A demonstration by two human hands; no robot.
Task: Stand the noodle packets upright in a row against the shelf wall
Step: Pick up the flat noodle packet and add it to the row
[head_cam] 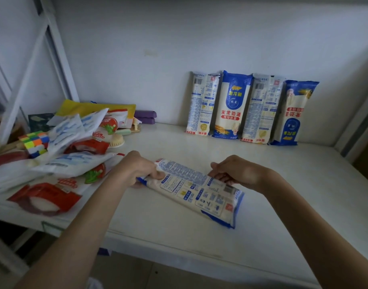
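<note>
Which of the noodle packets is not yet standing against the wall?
The noodle packet lying on the shelf, gripped by the left hand and right hand. The four others stand upright against the back wall.

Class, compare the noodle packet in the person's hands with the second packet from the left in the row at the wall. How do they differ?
The held packet lies slanted low over the shelf, gripped by the left hand and right hand; the second packet stands upright against the wall, untouched. The held packet shows its fine-print back; the second packet shows its front with the blue logo. Both are long, pale packets with blue ends.
</note>
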